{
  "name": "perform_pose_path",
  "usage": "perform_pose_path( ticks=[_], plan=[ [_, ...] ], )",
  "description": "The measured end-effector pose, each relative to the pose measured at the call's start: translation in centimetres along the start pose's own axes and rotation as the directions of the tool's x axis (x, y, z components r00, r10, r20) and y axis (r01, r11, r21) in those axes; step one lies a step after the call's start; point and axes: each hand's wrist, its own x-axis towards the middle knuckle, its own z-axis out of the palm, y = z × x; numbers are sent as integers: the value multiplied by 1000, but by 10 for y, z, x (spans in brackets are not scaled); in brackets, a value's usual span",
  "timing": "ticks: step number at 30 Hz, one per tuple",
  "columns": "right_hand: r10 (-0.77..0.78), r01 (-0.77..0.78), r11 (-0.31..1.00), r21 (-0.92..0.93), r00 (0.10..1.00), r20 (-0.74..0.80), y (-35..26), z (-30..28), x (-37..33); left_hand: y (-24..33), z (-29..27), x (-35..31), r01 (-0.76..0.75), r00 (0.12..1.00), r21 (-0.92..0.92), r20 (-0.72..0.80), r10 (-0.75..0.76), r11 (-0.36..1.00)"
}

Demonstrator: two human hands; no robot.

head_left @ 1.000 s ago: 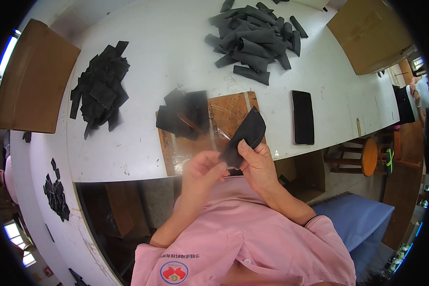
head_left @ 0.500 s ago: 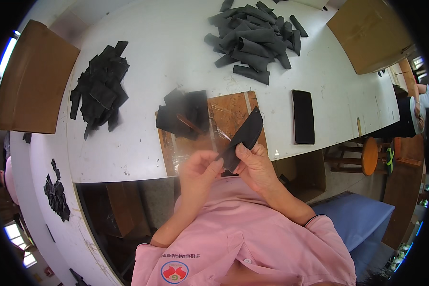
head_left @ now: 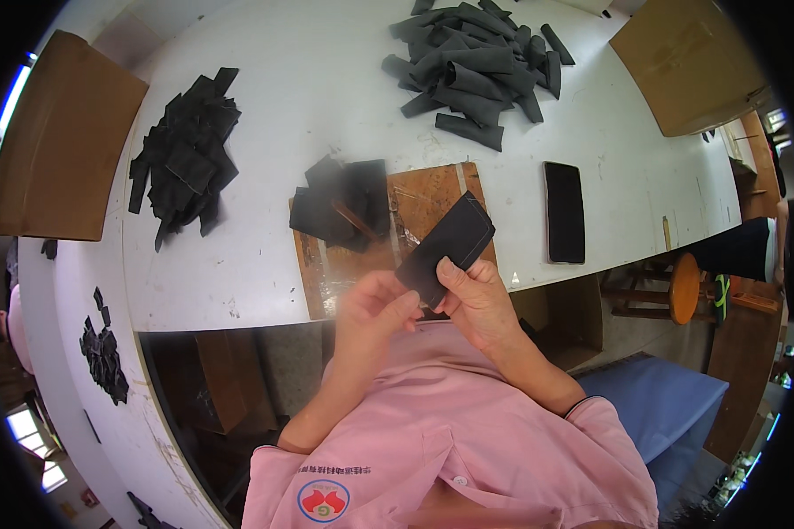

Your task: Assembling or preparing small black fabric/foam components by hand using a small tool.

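The fingers of the right hand [head_left: 478, 300] form a narrow pinch, thumb on top, holding a dark cloth piece [head_left: 450, 240] by its right side; those of the left hand [head_left: 375, 309] gather narrowly at its near end. We find the piece raised over the near edge of a brown board, tilted so that its pale stitch line faces upward, presumably to keep that seam in view.

Largest first, we note the white table [head_left: 300, 88], which carries everything within reach. Two cardboard cartons, one at the left [head_left: 66, 141] and one at the right [head_left: 692, 66], stand toward its sides, perhaps to leave the middle free for handling. The heap of curled dark pieces [head_left: 476, 70] lies beyond the board and the heap of flat dark pieces [head_left: 190, 154] to its left; we judge that the separation prevents mixing. The brown board [head_left: 428, 194] sits directly before the person, bearing a small dark stack [head_left: 344, 203], likely for a short reach. A dark phone [head_left: 565, 212] lies to the right, apart from the cloth.

The hands hide the piece's near end, so we cannot tell whether the left fingers grip it. A brown, stick-like shape [head_left: 355, 220] over the stack is too blurred to identify.
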Motion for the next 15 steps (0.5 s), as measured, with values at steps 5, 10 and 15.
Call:
perform_pose_path(
  ticks=[5, 10, 15],
  plan=[
    [36, -36, 999, 23, 999, -17, 0, 3, 0, -1, -4, 2, 72, 997, -106, 8, -72, 992],
    [53, -54, 998, 44, 998, 28, -1, 0, 0, -1, -2, 2, 31, 1000, -88, 6, -31, 996],
    [78, -85, 989, 119, 995, 63, 1, -4, 1, -2, -4, 0, 0, 999, -51, 46, 3, 999]
  ],
)
